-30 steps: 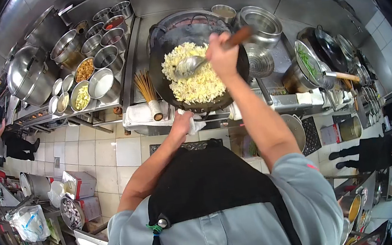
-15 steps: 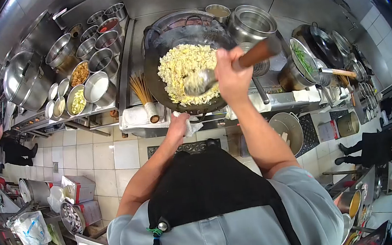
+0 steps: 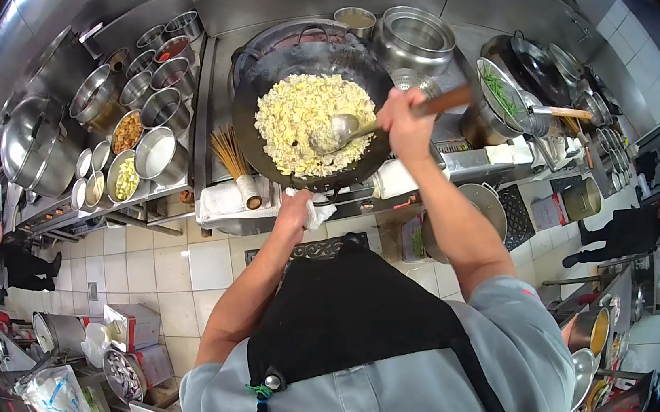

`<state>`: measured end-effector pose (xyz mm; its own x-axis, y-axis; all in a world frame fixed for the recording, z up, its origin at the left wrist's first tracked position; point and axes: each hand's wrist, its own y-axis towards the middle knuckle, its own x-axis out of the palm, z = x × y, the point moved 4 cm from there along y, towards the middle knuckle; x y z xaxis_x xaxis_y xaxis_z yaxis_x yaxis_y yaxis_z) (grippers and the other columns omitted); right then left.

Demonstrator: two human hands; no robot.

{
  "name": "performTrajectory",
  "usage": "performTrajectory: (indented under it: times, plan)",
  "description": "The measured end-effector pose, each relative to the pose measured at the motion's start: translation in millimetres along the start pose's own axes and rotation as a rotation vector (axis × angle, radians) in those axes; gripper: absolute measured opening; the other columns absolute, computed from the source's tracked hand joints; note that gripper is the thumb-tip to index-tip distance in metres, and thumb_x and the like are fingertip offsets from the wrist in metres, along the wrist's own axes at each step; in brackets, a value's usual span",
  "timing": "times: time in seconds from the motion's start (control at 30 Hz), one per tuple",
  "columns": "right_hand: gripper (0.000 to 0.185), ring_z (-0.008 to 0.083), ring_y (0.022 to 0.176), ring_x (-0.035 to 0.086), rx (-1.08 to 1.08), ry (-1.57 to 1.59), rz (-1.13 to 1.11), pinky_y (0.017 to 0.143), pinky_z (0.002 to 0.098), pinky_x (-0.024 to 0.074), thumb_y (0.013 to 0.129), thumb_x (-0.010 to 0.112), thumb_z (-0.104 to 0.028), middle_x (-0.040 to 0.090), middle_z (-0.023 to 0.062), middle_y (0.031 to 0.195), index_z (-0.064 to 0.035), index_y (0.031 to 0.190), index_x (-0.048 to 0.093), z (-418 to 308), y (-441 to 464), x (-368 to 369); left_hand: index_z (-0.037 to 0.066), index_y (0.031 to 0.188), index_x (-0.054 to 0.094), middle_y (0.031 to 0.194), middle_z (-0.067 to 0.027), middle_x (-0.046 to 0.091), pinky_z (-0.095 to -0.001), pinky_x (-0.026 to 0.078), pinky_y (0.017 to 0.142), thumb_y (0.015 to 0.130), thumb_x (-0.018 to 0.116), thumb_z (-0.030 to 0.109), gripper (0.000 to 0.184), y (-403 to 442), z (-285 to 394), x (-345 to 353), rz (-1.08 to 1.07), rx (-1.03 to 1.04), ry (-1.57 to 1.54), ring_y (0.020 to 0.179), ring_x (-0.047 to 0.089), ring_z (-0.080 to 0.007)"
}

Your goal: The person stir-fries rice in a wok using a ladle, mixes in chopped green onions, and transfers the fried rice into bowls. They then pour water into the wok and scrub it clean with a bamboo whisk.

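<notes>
My right hand (image 3: 407,128) is closed around the ladle (image 3: 346,128), whose brown wooden handle sticks out to the right. Its metal bowl rests in the fried rice with egg (image 3: 302,107), a yellow and white heap in the large dark wok (image 3: 345,56). At the wok's near edge, my left hand (image 3: 294,212) grips a white cloth (image 3: 318,212). The cloth is against the wok's near handle, which is mostly hidden. A bamboo brush (image 3: 231,159) stands just left of the wok.
Several metal containers with ingredients (image 3: 161,156) crowd the left counter, beside a lidded pot (image 3: 34,146). Right of the wok are a steel pot (image 3: 415,40), a perforated skimmer (image 3: 412,81) and a container of greens (image 3: 499,93). Other people stand at the far left and right.
My right hand has moved right and slightly nearer me, with the ladle handle lower. The ladle's bowl now lies in the rice. My left hand keeps its grip on the cloth.
</notes>
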<state>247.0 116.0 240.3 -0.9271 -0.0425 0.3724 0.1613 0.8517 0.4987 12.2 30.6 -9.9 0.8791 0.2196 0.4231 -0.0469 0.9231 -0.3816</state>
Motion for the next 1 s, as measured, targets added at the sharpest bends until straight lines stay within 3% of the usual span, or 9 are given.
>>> performTrajectory:
  times: [0.13,0.27,0.37,0.5,0.57,0.8,0.87,0.93,1.0]
  plan:
    - [0.028,0.0106,0.047,0.048,-0.061,-0.149,0.184,0.047,0.0299,0.0396,0.101,0.065,-0.009,0.051,0.0003,0.057,-0.0084,0.078,0.048,-68.6,34.0,6.5,-0.003,0.121,0.055,0.108,-0.0152,0.066,-0.0464,0.065,0.082,0.092,0.052,0.004,0.03,-7.3,5.6,6.6,0.027,-0.03,0.0,0.09,0.07,-0.028]
    - [0.028,0.0083,0.048,0.047,-0.223,-0.16,0.051,0.047,0.029,0.0393,0.1,0.068,-0.011,0.048,-0.0027,0.058,-0.0091,0.079,0.049,18.4,33.9,-13.4,-0.002,0.119,0.054,0.109,-0.0152,0.064,-0.047,0.063,0.08,0.093,0.053,0.005,0.028,-17.1,12.8,13.6,-0.067,-0.098,-0.029,0.092,0.069,-0.0285]
    - [0.034,0.011,0.043,0.043,0.09,-0.024,0.112,0.042,0.0308,0.0373,0.102,0.065,-0.01,0.046,0.0004,0.057,-0.0108,0.079,0.04,-7.6,62.2,25.9,0.0,0.127,0.049,0.114,-0.013,0.062,-0.0433,0.054,0.091,0.091,0.059,0.01,0.039,-22.0,16.0,14.3,-0.078,-0.077,0.005,0.103,0.063,-0.025]
    - [0.032,0.0117,0.042,0.043,-0.108,-0.104,0.109,0.041,0.0315,0.0382,0.102,0.064,-0.009,0.046,0.001,0.055,-0.0101,0.078,0.042,-39.2,69.6,44.2,0.001,0.136,0.041,0.12,-0.0126,0.059,-0.0406,0.048,0.099,0.089,0.064,0.013,0.054,-19.6,11.9,9.5,-0.034,-0.086,0.031,0.112,0.057,-0.0237]
    - [0.032,0.0123,0.042,0.044,-0.058,-0.051,0.081,0.041,0.0318,0.0392,0.102,0.062,-0.009,0.047,0.0014,0.055,-0.0096,0.078,0.042,12.9,61.6,34.0,-0.001,0.137,0.039,0.122,-0.0126,0.058,-0.0402,0.047,0.099,0.089,0.065,0.014,0.056,-5.8,-3.6,-4.9,-0.068,-0.091,0.037,0.113,0.055,-0.0232]
    - [0.03,0.0132,0.043,0.048,-0.122,-0.183,0.101,0.042,0.0301,0.0396,0.102,0.064,-0.014,0.049,0.001,0.055,-0.0086,0.078,0.047,3.3,127.2,57.5,0.002,0.131,0.051,0.116,-0.0095,0.065,-0.039,0.055,0.088,0.093,0.06,0.011,0.04,-15.6,7.9,3.8,0.01,0.002,0.082,0.101,0.065,-0.0218]
    - [0.03,0.0128,0.044,0.049,-0.198,-0.03,0.117,0.042,0.0302,0.0397,0.102,0.064,-0.014,0.049,0.0008,0.055,-0.0091,0.077,0.047,7.1,123.3,69.8,-0.002,0.135,0.042,0.121,-0.0126,0.059,-0.0393,0.046,0.1,0.089,0.065,0.015,0.054,-16.2,8.6,4.5,-0.05,-0.023,0.079,0.112,0.056,-0.0229]
    - [0.032,0.0094,0.053,0.052,-0.161,-0.154,0.071,0.051,0.0318,0.0423,0.099,0.068,-0.014,0.056,0.0012,0.063,-0.0059,0.073,0.052,74.8,126.8,58.1,-0.002,0.137,0.041,0.123,-0.0133,0.059,-0.0398,0.045,0.102,0.089,0.066,0.017,0.058,-23.6,17.3,9.4,-0.057,-0.025,0.084,0.114,0.055,-0.0236]
    - [0.033,0.0112,0.056,0.054,0.089,-0.115,0.031,0.055,0.033,0.044,0.098,0.069,-0.013,0.056,0.0017,0.062,-0.0058,0.071,0.051,59.1,131.5,78.2,-0.002,0.14,0.039,0.126,-0.0144,0.058,-0.0402,0.043,0.105,0.088,0.066,0.019,0.062,-22.9,16.9,7.2,-0.039,-0.02,0.139,0.116,0.055,-0.0245]
